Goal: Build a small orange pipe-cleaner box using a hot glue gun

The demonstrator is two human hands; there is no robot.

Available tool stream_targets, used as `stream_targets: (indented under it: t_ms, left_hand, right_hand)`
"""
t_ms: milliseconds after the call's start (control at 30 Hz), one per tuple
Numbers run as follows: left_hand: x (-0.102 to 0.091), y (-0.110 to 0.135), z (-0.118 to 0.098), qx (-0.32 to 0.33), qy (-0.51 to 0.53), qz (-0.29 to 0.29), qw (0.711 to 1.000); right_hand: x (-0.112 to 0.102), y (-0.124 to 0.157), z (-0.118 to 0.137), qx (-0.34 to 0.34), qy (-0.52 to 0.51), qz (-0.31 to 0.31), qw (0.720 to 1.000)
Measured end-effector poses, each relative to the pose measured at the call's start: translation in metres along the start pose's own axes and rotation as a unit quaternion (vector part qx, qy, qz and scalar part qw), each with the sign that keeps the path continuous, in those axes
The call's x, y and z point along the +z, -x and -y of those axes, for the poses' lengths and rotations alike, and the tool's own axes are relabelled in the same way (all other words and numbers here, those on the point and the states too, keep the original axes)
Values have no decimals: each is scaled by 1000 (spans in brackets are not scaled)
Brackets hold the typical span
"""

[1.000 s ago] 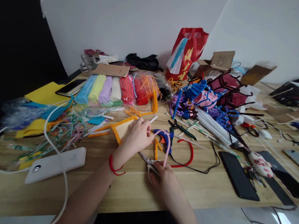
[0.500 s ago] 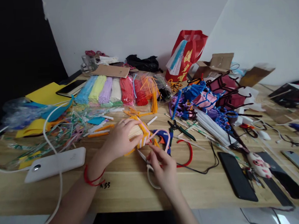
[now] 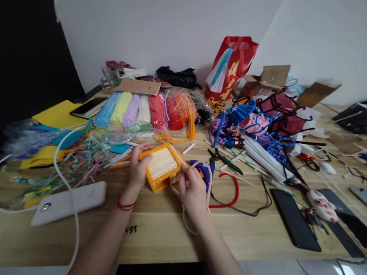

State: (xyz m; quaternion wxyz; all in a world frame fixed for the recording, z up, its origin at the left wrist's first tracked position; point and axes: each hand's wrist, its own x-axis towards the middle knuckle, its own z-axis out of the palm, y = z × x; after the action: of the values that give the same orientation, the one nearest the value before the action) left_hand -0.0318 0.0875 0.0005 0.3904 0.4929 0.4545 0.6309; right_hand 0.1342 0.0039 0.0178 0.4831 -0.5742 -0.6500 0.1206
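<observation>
My left hand [image 3: 139, 167] grips the left side of a small box [image 3: 162, 163] built of pale sticks with fuzzy orange edging. The box is tilted above the table, its stick panel facing up. At its right edge, my right hand [image 3: 193, 188] is closed with the fingertips pinching a pink pipe cleaner [image 3: 209, 173]. One stretch of the pink strip lies along the box's right side, and the rest loops out to the right. Just behind the right hand lies a blue glue gun [image 3: 206, 169], partly covered.
A red pipe cleaner [image 3: 236, 190] and green-handled pliers [image 3: 230, 163] lie to the right. Bundles of coloured pipe cleaners [image 3: 132, 111] line the back. A white power bank [image 3: 69, 202] with a cable is at left, a black phone [image 3: 296, 220] at right.
My left hand has shifted left to the box's side, turning the box so its stick panel shows fully. My right hand has moved up to the box's right edge, against the pink strip.
</observation>
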Motion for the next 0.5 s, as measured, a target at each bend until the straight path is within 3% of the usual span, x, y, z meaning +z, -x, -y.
stream_targets:
  t_ms: [100, 167, 267, 367, 433, 500]
  left_hand:
    - [1, 1, -2, -14, -3, -17, 1000]
    - [1, 2, -3, -11, -5, -25, 1000]
    - [2, 2, -2, -28, 31, -39, 998]
    - [5, 2, -1, -55, 58, -76, 994]
    - [7, 1, -1, -60, 61, -105, 991]
    - [7, -1, 0, -61, 59, -125, 989]
  right_hand:
    - [4, 0, 2, -33, 74, 22, 996]
    - [3, 0, 3, -22, 66, 31, 997]
    - [-1, -3, 0, 62, -79, 41, 994]
    - [-3, -6, -6, 171, -266, 40, 948]
    - [0, -6, -7, 192, -327, 35, 924]
    - [5, -5, -5, 183, -347, 21, 919]
